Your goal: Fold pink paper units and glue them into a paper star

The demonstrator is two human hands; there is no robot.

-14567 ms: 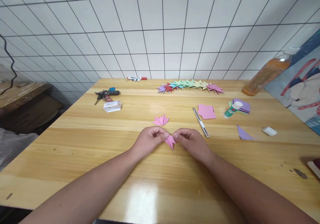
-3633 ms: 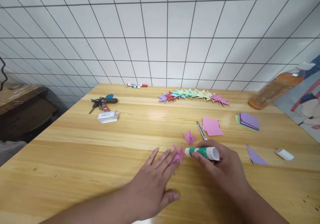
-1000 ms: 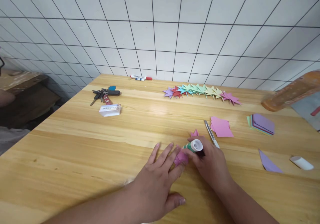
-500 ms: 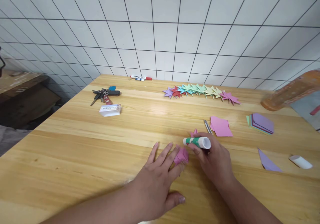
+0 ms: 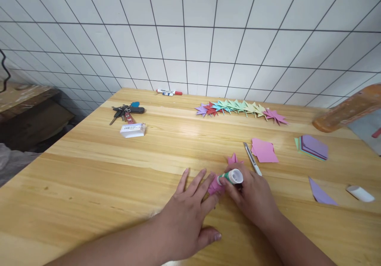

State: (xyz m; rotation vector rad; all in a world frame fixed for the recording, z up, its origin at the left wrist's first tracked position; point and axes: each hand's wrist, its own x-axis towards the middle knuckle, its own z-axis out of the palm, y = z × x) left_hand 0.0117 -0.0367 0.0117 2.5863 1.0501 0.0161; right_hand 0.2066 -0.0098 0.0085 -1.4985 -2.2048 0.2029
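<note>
My left hand (image 5: 190, 210) lies flat with fingers spread, its fingertips on a folded pink paper piece (image 5: 213, 186) on the table. In my right hand (image 5: 253, 190) is a green and white glue stick (image 5: 233, 176), tilted down so its far end meets or hovers just over that pink piece; the contact is hidden. Behind my right hand a pink pointed paper shape (image 5: 233, 159) is partly covered. A utility knife (image 5: 252, 158) lies just beyond the right knuckles, beside pink paper squares (image 5: 264, 151).
Along the back runs a row of folded paper stars (image 5: 238, 106). Keys (image 5: 126, 110), a small white box (image 5: 132, 130) and markers (image 5: 169, 92) lie left. Rightward are stacked coloured papers (image 5: 314, 147), a purple triangle (image 5: 321, 192), a white cap (image 5: 360, 193) and an orange bottle (image 5: 347, 109).
My right hand has brought the glue stick left and down onto or close over the pink piece, uncovering more of the knife. The left hand stays put.
</note>
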